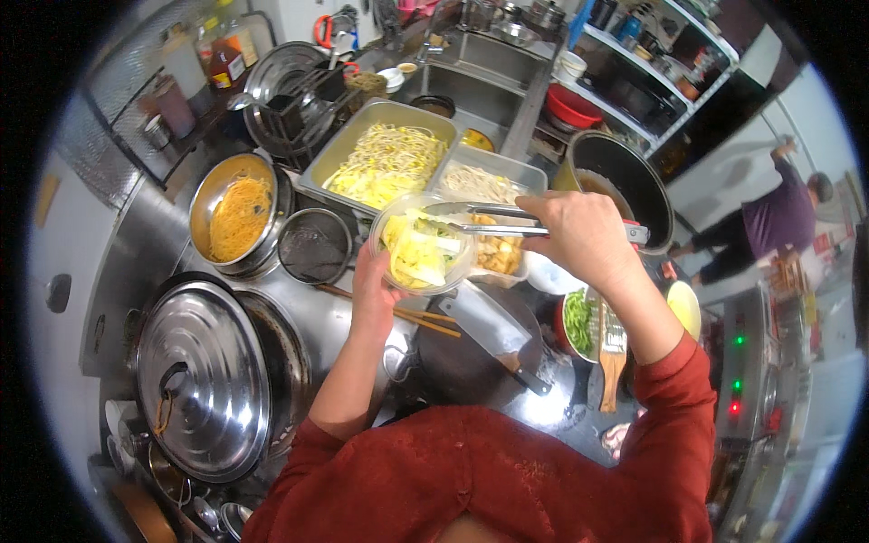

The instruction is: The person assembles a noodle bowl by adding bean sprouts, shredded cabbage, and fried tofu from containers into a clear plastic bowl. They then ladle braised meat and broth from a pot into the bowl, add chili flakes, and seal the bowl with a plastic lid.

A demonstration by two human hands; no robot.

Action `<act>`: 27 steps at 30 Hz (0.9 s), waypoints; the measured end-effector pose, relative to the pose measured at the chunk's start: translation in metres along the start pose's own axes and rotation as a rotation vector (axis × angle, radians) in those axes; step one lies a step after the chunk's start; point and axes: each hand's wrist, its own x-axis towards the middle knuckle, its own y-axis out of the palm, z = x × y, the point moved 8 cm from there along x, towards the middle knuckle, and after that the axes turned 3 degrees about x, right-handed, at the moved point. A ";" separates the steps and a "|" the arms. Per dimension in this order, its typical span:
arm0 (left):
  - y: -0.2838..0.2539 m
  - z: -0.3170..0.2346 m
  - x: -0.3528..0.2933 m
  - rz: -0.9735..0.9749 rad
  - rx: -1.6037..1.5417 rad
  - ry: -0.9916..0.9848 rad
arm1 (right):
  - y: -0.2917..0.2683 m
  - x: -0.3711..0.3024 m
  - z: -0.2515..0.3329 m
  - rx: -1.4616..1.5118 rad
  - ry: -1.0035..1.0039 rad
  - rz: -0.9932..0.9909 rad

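My left hand [371,288] is wrapped round the side of a clear plastic bowl [446,282] that holds yellow-green shredded vegetable [418,258]. My right hand [579,231] grips metal tongs [502,230] from above; their tips reach over the bowl's rim at the vegetable. Whether the tips pinch any of it is hard to make out. Just beyond the bowl stands a large tray [312,181] of bean sprouts [391,163]. Beside it are a container with pale shreds [478,184] and another with browned chunks [498,253], partly hidden by the tongs and my right hand.
A cleaver [484,323] lies on a dark round board [444,371], near chopsticks [421,319]. To the left are a lidded pot [204,380], a strainer [315,246] and a bowl of orange shreds [240,217]. A grater [613,353] leans by chopped greens [577,321]. Another person [778,213] stands far right.
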 end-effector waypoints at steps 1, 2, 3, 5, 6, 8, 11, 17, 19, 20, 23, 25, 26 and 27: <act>0.005 0.005 0.000 0.012 -0.013 -0.007 | -0.003 -0.011 -0.006 0.034 0.006 -0.010; 0.010 0.010 0.000 0.011 -0.026 -0.027 | -0.006 -0.022 -0.013 0.066 0.019 -0.014; 0.017 0.015 -0.002 0.032 -0.015 -0.022 | -0.010 -0.033 -0.016 0.101 0.017 -0.050; 0.031 0.025 -0.007 0.067 0.004 -0.021 | -0.007 -0.050 -0.013 0.100 -0.012 -0.048; 0.041 0.030 -0.009 0.131 -0.014 -0.024 | -0.003 -0.054 -0.013 0.051 0.004 -0.023; 0.055 0.044 -0.015 0.153 -0.016 -0.058 | 0.006 -0.064 -0.027 -0.021 0.078 0.100; 0.071 0.054 -0.024 0.147 -0.005 -0.056 | -0.016 -0.092 -0.057 0.013 0.108 0.050; 0.103 0.067 -0.038 0.163 -0.014 -0.049 | 0.000 -0.135 -0.052 -0.073 0.046 0.203; 0.106 0.073 -0.045 0.142 -0.049 -0.084 | -0.006 -0.146 -0.068 0.001 0.058 0.185; 0.108 0.075 -0.047 0.151 -0.047 -0.081 | -0.004 -0.151 -0.082 0.061 0.131 0.215; 0.109 0.082 -0.053 0.189 -0.026 -0.055 | 0.002 -0.157 -0.095 0.037 0.176 0.155; 0.104 0.088 -0.054 0.215 -0.006 -0.012 | 0.017 -0.159 -0.084 0.069 0.042 0.213; 0.096 0.098 -0.055 0.177 -0.046 -0.071 | 0.019 -0.160 -0.086 0.052 0.021 0.205; 0.087 0.105 -0.060 0.156 -0.101 -0.102 | 0.014 -0.158 -0.093 0.095 0.030 0.115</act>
